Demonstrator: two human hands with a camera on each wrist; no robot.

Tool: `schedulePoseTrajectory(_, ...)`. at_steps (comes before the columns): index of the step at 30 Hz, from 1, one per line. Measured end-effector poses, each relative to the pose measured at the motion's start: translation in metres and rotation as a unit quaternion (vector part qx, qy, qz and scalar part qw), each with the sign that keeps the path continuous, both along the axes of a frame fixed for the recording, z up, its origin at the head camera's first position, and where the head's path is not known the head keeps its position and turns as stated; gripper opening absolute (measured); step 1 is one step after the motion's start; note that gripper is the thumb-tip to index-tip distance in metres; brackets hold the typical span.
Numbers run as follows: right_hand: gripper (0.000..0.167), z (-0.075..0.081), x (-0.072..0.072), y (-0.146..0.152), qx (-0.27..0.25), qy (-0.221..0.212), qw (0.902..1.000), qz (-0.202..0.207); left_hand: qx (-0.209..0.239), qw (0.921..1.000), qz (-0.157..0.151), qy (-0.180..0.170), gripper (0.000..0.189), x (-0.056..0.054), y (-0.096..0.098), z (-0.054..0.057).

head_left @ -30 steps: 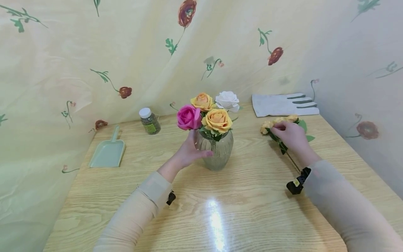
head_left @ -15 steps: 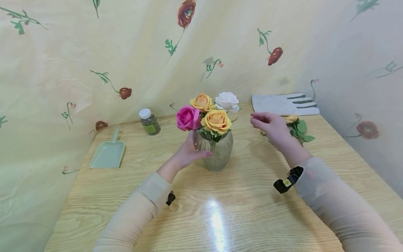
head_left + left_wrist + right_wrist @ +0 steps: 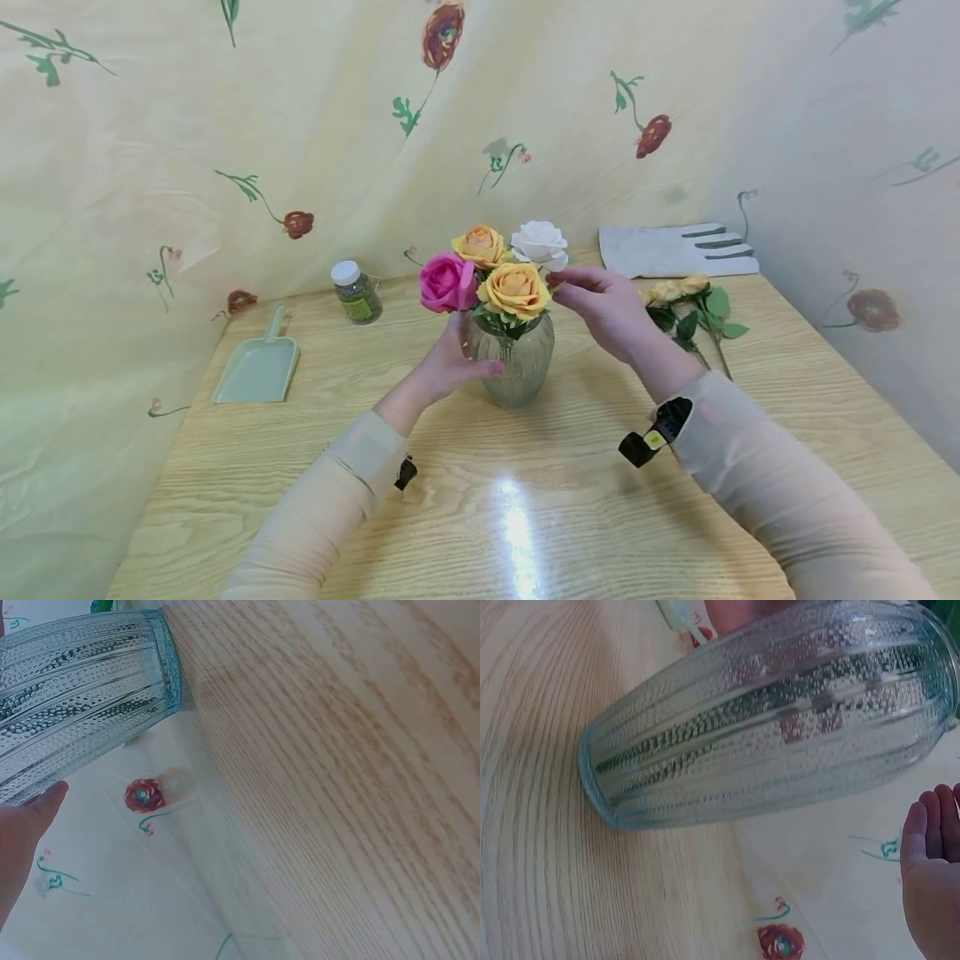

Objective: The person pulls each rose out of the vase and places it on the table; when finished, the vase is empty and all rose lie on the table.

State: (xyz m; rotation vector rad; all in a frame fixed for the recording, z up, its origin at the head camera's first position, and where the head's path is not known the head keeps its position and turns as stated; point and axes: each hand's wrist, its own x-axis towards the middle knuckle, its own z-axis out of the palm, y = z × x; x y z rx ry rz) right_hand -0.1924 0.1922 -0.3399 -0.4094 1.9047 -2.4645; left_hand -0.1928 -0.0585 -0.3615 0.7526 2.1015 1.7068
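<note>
A ribbed clear glass vase [image 3: 525, 367] stands upright on the wooden table. It carries a magenta rose [image 3: 447, 283], a white rose [image 3: 539, 243] and two yellow-orange roses [image 3: 514, 290]. My left hand [image 3: 448, 363] grips the vase from its left, thumb across the front; in the left wrist view that thumb lies along the textured glass [image 3: 82, 697]. At the right side of the bouquet is my right hand [image 3: 609, 317], its fingertips by the leaves under the white rose. The right wrist view shows its fingers gently bent beside the vase; their tips lie outside that view.
Pale yellow roses with green leaves [image 3: 686, 308] lie on the right of the table [image 3: 315, 508]. Behind them lies a white-and-grey glove [image 3: 660, 250]. A pale green dustpan [image 3: 258, 367] and a white-lidded jar [image 3: 357, 292] stand at left. Flower-printed cloth [image 3: 337, 108] hangs behind.
My right hand has left the pale roses lying at right and moved left to the bouquet. The left hand has stayed on the vase.
</note>
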Motion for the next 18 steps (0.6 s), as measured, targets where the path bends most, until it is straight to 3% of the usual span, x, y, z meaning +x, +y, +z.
schedulePoseTrajectory(6,0.037,0.001,-0.002,-0.013,-0.024,0.009,0.9995,0.018,-0.003,1.0,-0.001,0.001,0.121,0.01,0.0,0.016)
schedulePoseTrajectory(12,0.039,0.005,-0.001,-0.022,-0.018,0.004,0.9997,0.016,-0.026,0.9997,-0.003,-0.006,0.11,0.008,0.0,0.016)
schedulePoseTrajectory(18,0.037,0.008,-0.001,-0.026,-0.024,-0.011,0.9996,0.011,-0.01,0.9997,-0.02,-0.008,0.113,0.004,-0.003,0.013)
